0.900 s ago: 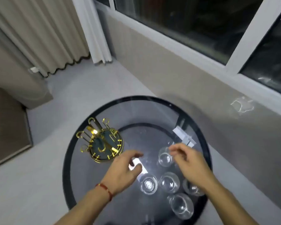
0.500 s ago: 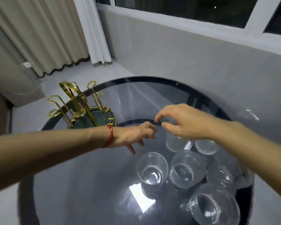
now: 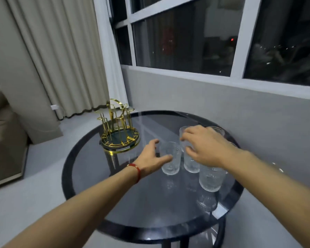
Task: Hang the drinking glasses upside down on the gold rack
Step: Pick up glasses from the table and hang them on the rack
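Observation:
The gold rack [image 3: 119, 133] stands empty at the far left of the round dark glass table [image 3: 73, 169]. Several clear ribbed drinking glasses stand upright in a cluster at the right. My left hand [image 3: 150, 158] is spread around the leftmost glass [image 3: 170, 163], thumb in front and fingers behind, not closed on it. My right hand [image 3: 204, 147] hovers over the cluster with its fingertips at the rim of a rear glass [image 3: 182, 130]; whether it grips that glass is unclear. It partly hides another glass [image 3: 191, 165]. A nearer glass [image 3: 211, 179] stands free.
A grey wall with a dark window runs behind the table. Beige curtains [image 3: 61, 59] hang at the left, beside a sofa [image 3: 5, 140]. Pale floor surrounds the table. One more glass [image 3: 217, 131] stands by the far right rim.
The view has dropped lower and tilted up, so the glasses appear side-on. Both hands have come down among the glasses, the left one around the leftmost glass.

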Motion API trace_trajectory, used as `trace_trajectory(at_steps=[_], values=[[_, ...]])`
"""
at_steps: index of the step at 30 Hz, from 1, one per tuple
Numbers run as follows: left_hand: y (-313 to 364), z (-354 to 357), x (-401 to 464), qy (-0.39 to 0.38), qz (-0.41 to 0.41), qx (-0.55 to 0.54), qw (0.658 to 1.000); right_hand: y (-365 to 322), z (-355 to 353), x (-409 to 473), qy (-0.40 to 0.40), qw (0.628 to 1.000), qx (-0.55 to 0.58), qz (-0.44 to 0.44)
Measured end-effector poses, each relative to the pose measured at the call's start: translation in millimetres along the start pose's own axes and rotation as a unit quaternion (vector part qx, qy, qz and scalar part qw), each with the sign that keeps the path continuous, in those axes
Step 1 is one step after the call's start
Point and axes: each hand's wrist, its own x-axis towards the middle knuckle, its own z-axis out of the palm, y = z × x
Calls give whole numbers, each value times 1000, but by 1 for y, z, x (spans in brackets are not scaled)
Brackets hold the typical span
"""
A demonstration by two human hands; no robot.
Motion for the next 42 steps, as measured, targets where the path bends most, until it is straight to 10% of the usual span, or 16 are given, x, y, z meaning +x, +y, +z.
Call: trace_trajectory(at_steps=[7,15,21,25,28,32,36,42], values=[[6,30,19,39,17,71,997,-57,39,-33,83,923,321,195],[-25,23,31,146,44,-6,988,-60,99,-1,109,840,443,294],[-46,-7,31,190,-12,-327,926,-80,115,42,33,639,677,362],[-57,-21,39,207,-23,-296,932,-98,119,81,12,460,825,328],[-65,-35,47,243,2,-241,940,-103,115,111,37,401,862,308],[-97,-60,53,354,41,-24,934,-89,101,151,104,477,827,280],[-139,-72,59,295,-5,217,931,-66,82,175,149,542,779,280],[-168,-77,72,238,-4,251,938,-48,49,229,187,611,720,269]])
